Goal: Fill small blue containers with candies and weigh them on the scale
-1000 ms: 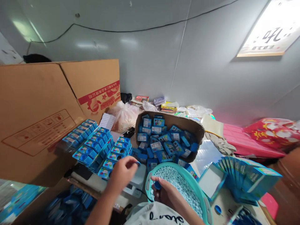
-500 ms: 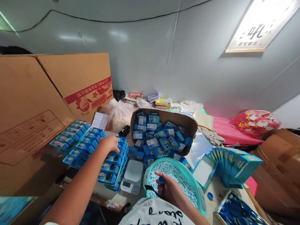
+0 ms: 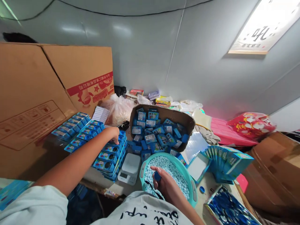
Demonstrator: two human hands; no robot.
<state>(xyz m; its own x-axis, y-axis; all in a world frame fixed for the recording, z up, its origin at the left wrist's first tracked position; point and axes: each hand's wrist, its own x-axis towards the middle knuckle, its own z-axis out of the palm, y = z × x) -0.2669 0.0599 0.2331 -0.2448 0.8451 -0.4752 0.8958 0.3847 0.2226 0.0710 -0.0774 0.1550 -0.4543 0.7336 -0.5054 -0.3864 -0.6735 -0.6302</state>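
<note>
On the far left, a carton [image 3: 91, 67] is standing behind rows of blue boxes [image 3: 103, 164]. The left hand [image 3: 113, 133] is hanging over the nearest stack, its fingers bending down at the back row; the hand is hiding the tips, so I cannot tell whether they are gripping anything. These boxes are looking light and thin-walled, so holding 1 by its 2 long sides should be safer than pressing its top. A scale [image 3: 130, 164] is sitting just beside the stack, and a bin [image 3: 191, 128] behind is holding a loose heap of similar boxes. Further right, a tub [image 3: 189, 179] is holding pale blue pellets [image 3: 178, 175]. Above them the right hand [image 3: 164, 184] is hovering, its index finger pointing out while the others are curling around 1 blue cap [image 3: 157, 176]. The cap is probably light, stiff and rather slippery; pinching it by the rim should be steadiest. Right of the tub, 1 spare cap [image 3: 202, 189] is lying near a tray [image 3: 213, 196] of shiny blue pieces
</note>
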